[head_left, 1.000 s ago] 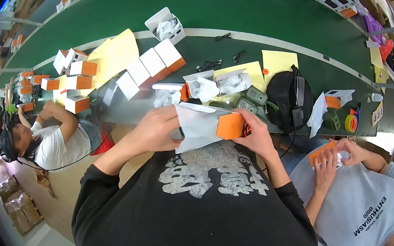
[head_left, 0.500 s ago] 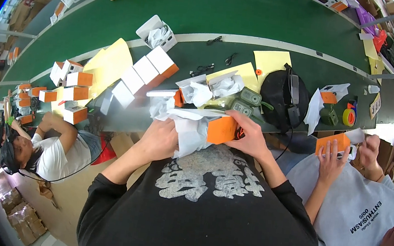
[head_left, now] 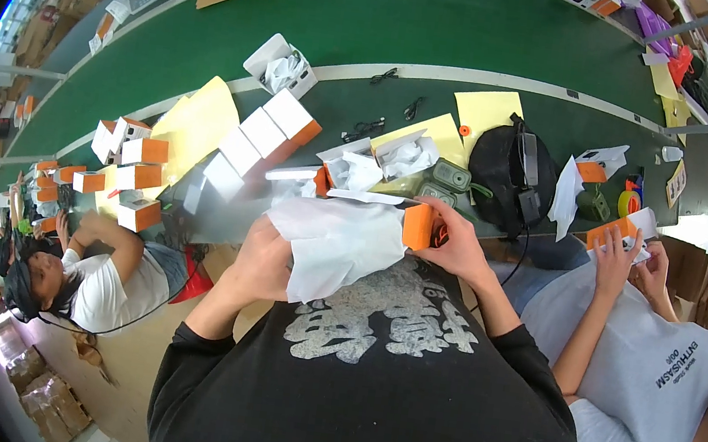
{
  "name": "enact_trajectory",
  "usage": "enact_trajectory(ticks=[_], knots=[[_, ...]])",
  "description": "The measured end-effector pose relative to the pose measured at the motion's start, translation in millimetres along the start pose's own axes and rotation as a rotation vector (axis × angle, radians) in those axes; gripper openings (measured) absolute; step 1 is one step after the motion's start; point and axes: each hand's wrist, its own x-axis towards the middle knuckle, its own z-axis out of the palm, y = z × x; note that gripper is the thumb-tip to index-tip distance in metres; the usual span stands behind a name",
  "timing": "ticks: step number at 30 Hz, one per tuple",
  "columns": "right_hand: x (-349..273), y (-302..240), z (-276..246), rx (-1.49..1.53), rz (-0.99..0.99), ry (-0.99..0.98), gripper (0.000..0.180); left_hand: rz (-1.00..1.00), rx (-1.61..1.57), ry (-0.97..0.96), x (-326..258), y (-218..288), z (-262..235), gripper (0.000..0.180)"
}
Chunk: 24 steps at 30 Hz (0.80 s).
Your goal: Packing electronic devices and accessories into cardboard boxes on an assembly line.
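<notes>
I hold a white box with orange ends (head_left: 417,226) against my chest, below the table edge. My right hand (head_left: 457,243) grips its orange right end. My left hand (head_left: 265,259) holds the left side of a large white sheet (head_left: 338,241) that drapes over the box and hides most of it. Just above, on the green table (head_left: 484,25), lie open white boxes with white wrapping (head_left: 375,157) and two dark green devices (head_left: 443,182).
A row of white-and-orange boxes (head_left: 263,135) runs left along the table beside yellow sheets (head_left: 194,117). A black bag (head_left: 510,174) sits right of the devices. A person in grey on my right holds an orange box (head_left: 613,231). Another person in white sits at lower left (head_left: 103,283).
The box and sheet stay in both hands; the white sheet has spread wider over the box and my left hand has slid down its left edge. The view has tilted slightly.
</notes>
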Motion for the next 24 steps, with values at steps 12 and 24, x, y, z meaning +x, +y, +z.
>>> enact_trajectory(ticks=[12, 24], knots=[[11, 54, -100, 0.172, 0.065, 0.451, 0.082, -0.295, -0.008, 0.302, -65, -2, -17, 0.045], [153, 182, -74, 0.039, 0.028, 0.242, 0.087, -0.284, 0.089, 0.139, -55, -21, 43, 0.045]])
